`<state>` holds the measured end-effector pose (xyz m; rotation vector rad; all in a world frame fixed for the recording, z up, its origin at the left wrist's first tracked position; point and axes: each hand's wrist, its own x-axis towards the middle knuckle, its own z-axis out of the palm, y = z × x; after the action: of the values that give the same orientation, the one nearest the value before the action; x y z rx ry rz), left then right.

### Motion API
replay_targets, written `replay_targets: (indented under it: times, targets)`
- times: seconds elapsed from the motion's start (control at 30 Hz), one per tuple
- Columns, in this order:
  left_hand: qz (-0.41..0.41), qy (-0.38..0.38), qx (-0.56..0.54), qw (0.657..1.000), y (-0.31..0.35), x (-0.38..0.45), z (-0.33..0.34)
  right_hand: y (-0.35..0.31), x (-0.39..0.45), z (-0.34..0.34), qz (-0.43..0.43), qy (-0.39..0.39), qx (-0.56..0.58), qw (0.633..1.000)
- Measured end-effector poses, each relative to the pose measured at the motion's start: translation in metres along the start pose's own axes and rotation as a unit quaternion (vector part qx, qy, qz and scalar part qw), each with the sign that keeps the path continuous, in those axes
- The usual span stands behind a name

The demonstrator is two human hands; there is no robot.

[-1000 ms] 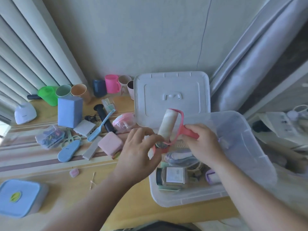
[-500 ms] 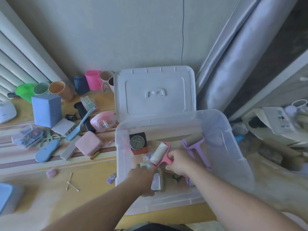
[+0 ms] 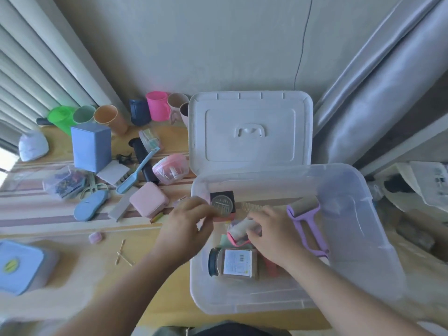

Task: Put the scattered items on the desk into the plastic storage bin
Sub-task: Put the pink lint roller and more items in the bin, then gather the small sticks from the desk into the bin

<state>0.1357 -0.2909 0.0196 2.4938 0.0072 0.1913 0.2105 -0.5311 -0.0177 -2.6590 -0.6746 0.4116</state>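
Nearest us, at the lower centre of the frame, the clear plastic storage bin [image 3: 363,238] sits on the wooden desk [image 3: 84,275], and both our forearms reach up into it. Against its near wall a brown jar [image 3: 232,262] with a dark cap lies on its side. Just beyond it our right hand [image 3: 271,236] rests inside the bin on the pink lint roller [image 3: 238,231], fingers curled around its handle, the pale roll pointing toward frame left. Our left hand [image 3: 186,224] hovers over the bin's left rim with fingers loosely spread, gripping nothing we can make out. To the right in the bin lies a purple lint roller [image 3: 305,214], and farther back a black square box [image 3: 223,202] with a round silver face. Left of the bin, on the desk, we see cotton swabs [image 3: 122,253], a pink square case [image 3: 148,202], a blue brush [image 3: 137,172] and a blue box [image 3: 91,146]. Beyond the bin, the white lid [image 3: 249,132] leans against the wall, with a row of coloured cups [image 3: 155,109] at upper left.
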Motion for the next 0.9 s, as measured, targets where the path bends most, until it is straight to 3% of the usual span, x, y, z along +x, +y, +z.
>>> replay_targets:
  times: [0.07, 0.13, 0.23, 0.3, 0.4, 0.53, 0.73, 0.9]
  targets:
    - [-0.081, 0.058, 0.026, 0.995, -0.035, -0.009, -0.013, -0.039, -0.001, -0.004, -0.078, 0.097, 0.048, 0.991]
    - [-0.146, 0.041, 0.058, 0.987, -0.072, -0.022, -0.019, -0.083, 0.001, -0.002, -0.157, 0.144, 0.089, 0.973]
    - [-0.161, -0.056, 0.111, 0.979, -0.126, -0.041, -0.023, -0.151, 0.004, 0.017, -0.242, 0.151, 0.129, 0.950]
    - [-0.132, -0.162, 0.176, 0.962, -0.155, -0.047, -0.022, -0.192, 0.005, 0.042, -0.259, 0.097, 0.116, 0.954]
    - [-0.093, -0.276, 0.235, 0.927, -0.185, -0.043, -0.015, -0.233, 0.012, 0.086, -0.177, -0.059, 0.035, 0.982]
    - [0.017, -0.331, 0.321, 0.887, -0.202, -0.023, 0.002, -0.240, 0.026, 0.135, -0.014, -0.187, -0.068, 0.980]
    - [0.169, -0.344, 0.455, 0.804, -0.218, -0.004, 0.013, -0.225, 0.030, 0.177, 0.142, -0.195, -0.100, 0.965]
    - [0.223, -0.361, 0.424, 0.800, -0.234, 0.009, 0.012, -0.209, 0.023, 0.196, 0.201, -0.173, -0.063, 0.962]
